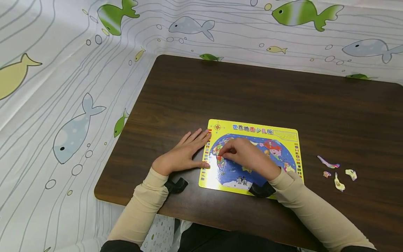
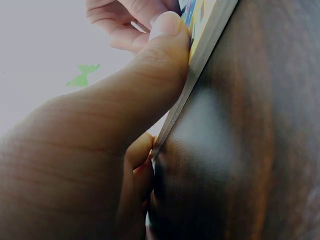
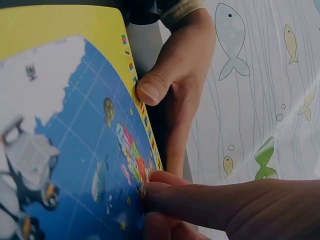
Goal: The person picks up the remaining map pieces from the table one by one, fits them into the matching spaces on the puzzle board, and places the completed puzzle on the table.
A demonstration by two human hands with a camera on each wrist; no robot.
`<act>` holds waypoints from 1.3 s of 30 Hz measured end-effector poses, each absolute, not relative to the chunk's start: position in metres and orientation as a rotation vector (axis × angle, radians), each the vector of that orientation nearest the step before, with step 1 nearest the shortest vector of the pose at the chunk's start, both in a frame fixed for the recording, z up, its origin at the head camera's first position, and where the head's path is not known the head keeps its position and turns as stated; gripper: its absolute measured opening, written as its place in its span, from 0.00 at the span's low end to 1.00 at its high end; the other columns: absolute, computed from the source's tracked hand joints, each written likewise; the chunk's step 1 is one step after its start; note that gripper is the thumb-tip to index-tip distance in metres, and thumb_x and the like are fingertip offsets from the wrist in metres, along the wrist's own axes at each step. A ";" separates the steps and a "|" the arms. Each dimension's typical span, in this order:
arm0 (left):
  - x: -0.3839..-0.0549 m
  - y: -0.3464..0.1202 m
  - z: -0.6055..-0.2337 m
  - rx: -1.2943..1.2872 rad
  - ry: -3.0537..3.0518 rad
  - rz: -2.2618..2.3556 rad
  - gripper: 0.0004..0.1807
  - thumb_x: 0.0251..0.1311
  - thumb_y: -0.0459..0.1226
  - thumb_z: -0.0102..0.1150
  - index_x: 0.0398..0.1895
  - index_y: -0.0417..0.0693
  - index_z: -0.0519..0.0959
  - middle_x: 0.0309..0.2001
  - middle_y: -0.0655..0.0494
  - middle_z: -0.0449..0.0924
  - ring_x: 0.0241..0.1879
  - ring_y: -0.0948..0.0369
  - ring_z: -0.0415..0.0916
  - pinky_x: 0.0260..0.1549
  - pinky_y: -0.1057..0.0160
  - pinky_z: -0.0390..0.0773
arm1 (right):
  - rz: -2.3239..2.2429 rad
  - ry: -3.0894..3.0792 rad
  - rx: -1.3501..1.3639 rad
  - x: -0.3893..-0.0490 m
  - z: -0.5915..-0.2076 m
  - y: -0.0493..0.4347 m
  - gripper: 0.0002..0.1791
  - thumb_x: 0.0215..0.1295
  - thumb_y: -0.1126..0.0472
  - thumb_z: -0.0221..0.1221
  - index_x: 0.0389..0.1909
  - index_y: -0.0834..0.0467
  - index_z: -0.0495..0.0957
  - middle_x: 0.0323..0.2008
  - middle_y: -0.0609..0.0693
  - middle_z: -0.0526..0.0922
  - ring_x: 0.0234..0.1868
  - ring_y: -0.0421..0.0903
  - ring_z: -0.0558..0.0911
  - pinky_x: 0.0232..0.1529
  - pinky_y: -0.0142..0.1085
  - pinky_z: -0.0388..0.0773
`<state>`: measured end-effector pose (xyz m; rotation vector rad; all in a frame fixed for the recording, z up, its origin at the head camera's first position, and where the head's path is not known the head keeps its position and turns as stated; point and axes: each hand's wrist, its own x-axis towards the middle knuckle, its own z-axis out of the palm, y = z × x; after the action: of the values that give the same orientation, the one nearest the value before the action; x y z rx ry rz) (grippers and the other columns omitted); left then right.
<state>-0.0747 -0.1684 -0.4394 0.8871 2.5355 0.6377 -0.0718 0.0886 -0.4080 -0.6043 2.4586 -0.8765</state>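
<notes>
A yellow-bordered world map puzzle board (image 1: 252, 124) lies on the table. My left hand (image 1: 182, 154) rests at its left edge with fingers spread; the thumb (image 2: 165, 55) presses on the rim in the left wrist view. My right hand (image 1: 248, 155) is over the map's left part, thumb and index finger pinched together at a colourful Africa-shaped puzzle piece (image 1: 221, 163). In the right wrist view those fingertips meet the upper end of this puzzle piece (image 3: 131, 152), whose lower part lies against the blue map. The fingers cover the spot they grip.
Several loose puzzle pieces lie right of the board, among them a long purple one (image 1: 328, 162) and a cream one (image 1: 339, 182). The dark wooden table (image 1: 252, 91) is bordered by a fish-patterned white cloth (image 1: 78, 70) at the left and back.
</notes>
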 end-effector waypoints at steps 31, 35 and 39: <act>-0.064 -0.170 -0.446 0.844 2.540 0.678 0.57 0.62 0.64 0.64 0.86 0.57 0.45 0.86 0.61 0.39 0.87 0.51 0.33 0.83 0.40 0.33 | -1.015 2.532 -0.653 -0.051 -0.422 0.087 0.03 0.68 0.61 0.69 0.40 0.50 0.88 0.36 0.41 0.89 0.34 0.36 0.80 0.38 0.28 0.79; -0.066 -0.168 -0.444 0.846 2.541 0.699 0.57 0.62 0.63 0.64 0.86 0.56 0.46 0.86 0.61 0.39 0.87 0.51 0.33 0.83 0.40 0.33 | -1.044 2.544 -0.667 -0.048 -0.418 0.097 0.04 0.69 0.60 0.68 0.42 0.50 0.88 0.37 0.41 0.89 0.32 0.35 0.79 0.36 0.28 0.78; -0.068 -0.164 -0.442 0.841 2.541 0.701 0.58 0.61 0.64 0.65 0.86 0.56 0.46 0.86 0.61 0.39 0.87 0.51 0.33 0.83 0.40 0.34 | -1.051 2.603 -0.643 -0.041 -0.410 0.117 0.06 0.70 0.59 0.68 0.46 0.51 0.88 0.37 0.41 0.88 0.32 0.35 0.79 0.36 0.28 0.79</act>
<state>-0.0676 -0.1644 -0.4421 0.8407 2.5413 0.7011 -0.0409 0.1170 -0.4103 -0.6434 2.6026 -1.0508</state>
